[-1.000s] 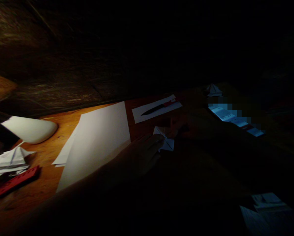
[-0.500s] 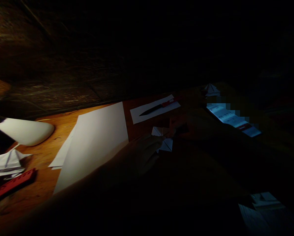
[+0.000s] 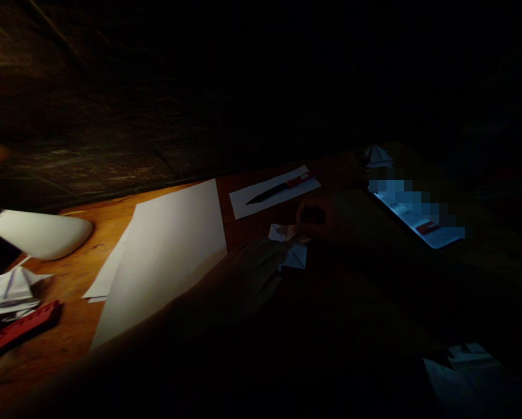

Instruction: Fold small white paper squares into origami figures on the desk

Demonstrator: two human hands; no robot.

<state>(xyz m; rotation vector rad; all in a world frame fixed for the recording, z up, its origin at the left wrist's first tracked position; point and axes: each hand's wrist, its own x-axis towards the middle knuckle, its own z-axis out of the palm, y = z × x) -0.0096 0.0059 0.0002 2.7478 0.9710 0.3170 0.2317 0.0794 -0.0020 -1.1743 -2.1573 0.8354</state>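
Note:
A small folded paper (image 3: pixel 296 256) with creases lies on the dark wooden table in the middle of the view. My left hand (image 3: pixel 258 262) rests on its left side, fingers stretched out and lying flat. At the paper's upper right edge, my right hand (image 3: pixel 319 218) has thumb and forefinger curled into a ring, with the tips pinching the paper. The rest of my right hand is mostly lost in shadow. Just beyond both hands, a knife (image 3: pixel 272 191) with a dark blade and red handle lies on a white paper strip (image 3: pixel 242 209).
Large white sheets (image 3: pixel 176 238) lie left of my hands. Farther left are a white lamp shade (image 3: pixel 55 234), folded papers (image 3: pixel 14 291) and a red notched bar (image 3: pixel 22 329). A lit phone (image 3: pixel 418 218) and another folded paper (image 3: pixel 378 156) are on the right. A wall (image 3: pixel 112 134) stands behind.
My right hand's thumb and forefinger have curled into a clearer ring at the paper's edge. My left hand and the folded paper have stayed nearly in place. The view has shifted slightly.

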